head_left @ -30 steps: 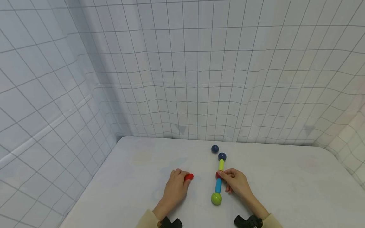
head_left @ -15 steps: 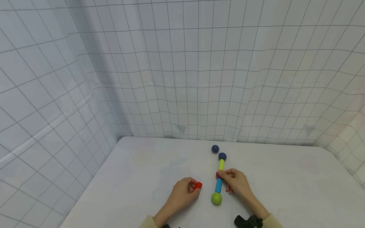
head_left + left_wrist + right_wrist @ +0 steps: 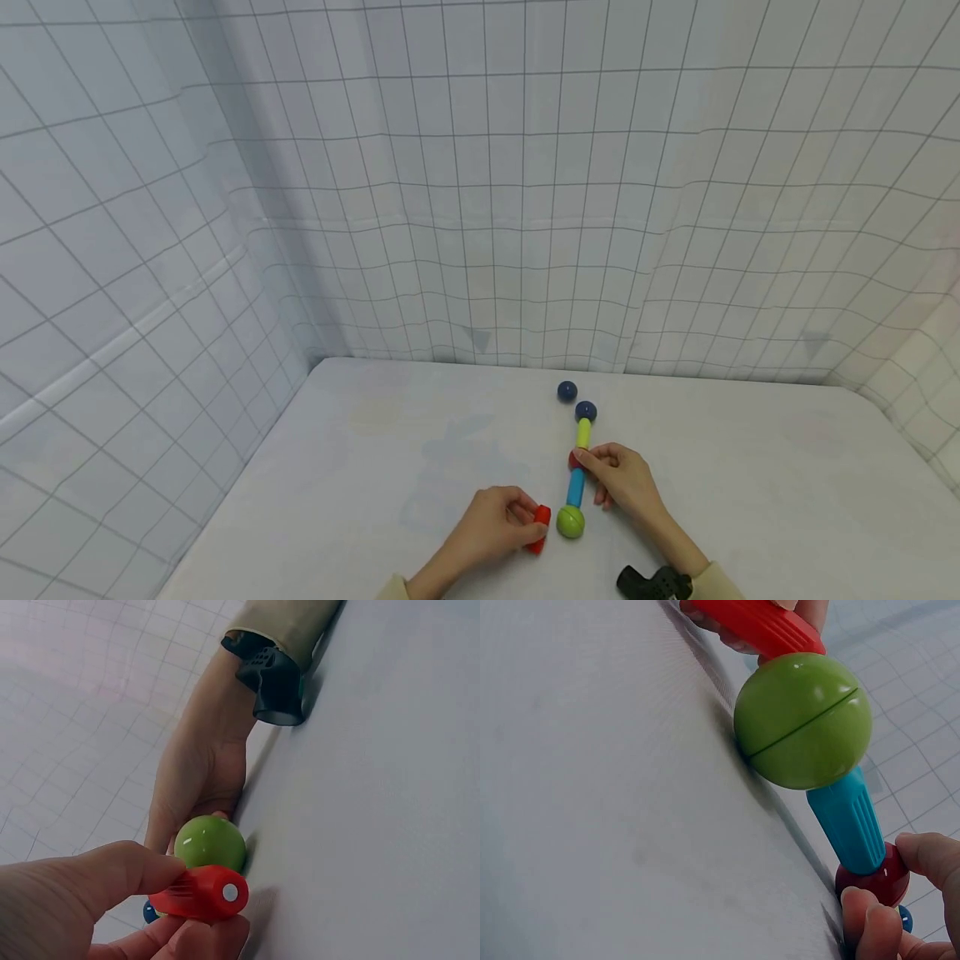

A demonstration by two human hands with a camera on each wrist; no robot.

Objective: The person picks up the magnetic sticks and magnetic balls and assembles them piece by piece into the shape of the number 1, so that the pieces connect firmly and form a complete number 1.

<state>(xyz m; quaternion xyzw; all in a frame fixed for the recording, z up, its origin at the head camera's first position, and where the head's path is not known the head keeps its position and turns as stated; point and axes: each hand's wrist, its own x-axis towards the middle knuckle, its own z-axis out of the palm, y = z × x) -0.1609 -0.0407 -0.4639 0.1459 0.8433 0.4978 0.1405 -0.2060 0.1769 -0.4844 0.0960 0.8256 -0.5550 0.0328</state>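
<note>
Left grip (image 3: 491,529) pinching red stick (image 3: 538,528), white table (image 3: 360,467), gridded walls (image 3: 480,208)

From my seat, the red ball (image 3: 574,459) is mostly covered by the right hand (image 3: 624,481). My left wrist view crops the left hand (image 3: 90,907) at the frame's edge, and the red rod (image 3: 754,622) runs off the right wrist picture's top.

A lone dark blue ball (image 3: 567,391) on the white table (image 3: 360,467), near the gridded backdrop (image 3: 480,208).
</note>
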